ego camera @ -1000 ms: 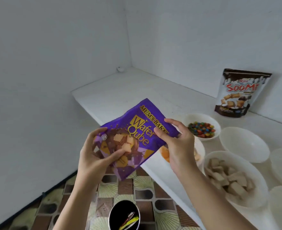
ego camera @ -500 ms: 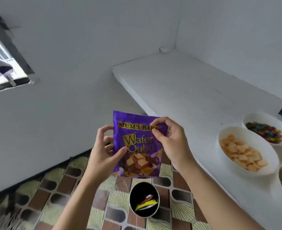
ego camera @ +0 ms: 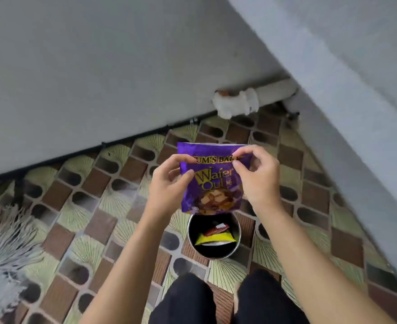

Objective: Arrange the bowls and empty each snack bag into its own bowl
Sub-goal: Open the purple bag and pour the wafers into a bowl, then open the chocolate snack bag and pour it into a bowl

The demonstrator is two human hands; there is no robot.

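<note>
- Purple snack bag (ego camera: 212, 181) held upright in mid-air, directly above a round bin (ego camera: 213, 237) on the floor; printed front facing the camera, gold lettering "Wafer" readable, wafer cubes pictured low on the pack.
- Left hand (ego camera: 169, 188) gripping the bag's left edge: thumb (ego camera: 188, 175) pressed flat on the front near the lettering, remaining fingers curled behind the pack.
- Right hand (ego camera: 258, 178) at the upper right corner: thumb and forefinger pinching the top strip just under the seal, other fingers loosely curled and apart from the foil.
- Top seal running flat and level; cannot tell if torn at the pinch.
- Bin open-topped, dark inside, shiny metal rim; 1 yellow wrapper (ego camera: 216, 239) and 1 red wrapper (ego camera: 215, 230) lying inside, red above yellow in the view.
- Bag's bottom edge overlapping the bin's far rim in the view, clearly higher than it.
- Floor (ego camera: 99, 218) tiled in brown squares, dark ovals and pale green fan shapes.
- White pipe (ego camera: 246, 101) low on the grey wall (ego camera: 99, 66), meeting the floor line beyond the bag.
- Grey fringed mat or mop head (ego camera: 3, 249) at far left, blurred.
- 2 dark trouser legs (ego camera: 227, 302) at the bottom edge, just short of the bin.
- Both forearms bare, reaching forward from the lower corners.
</note>
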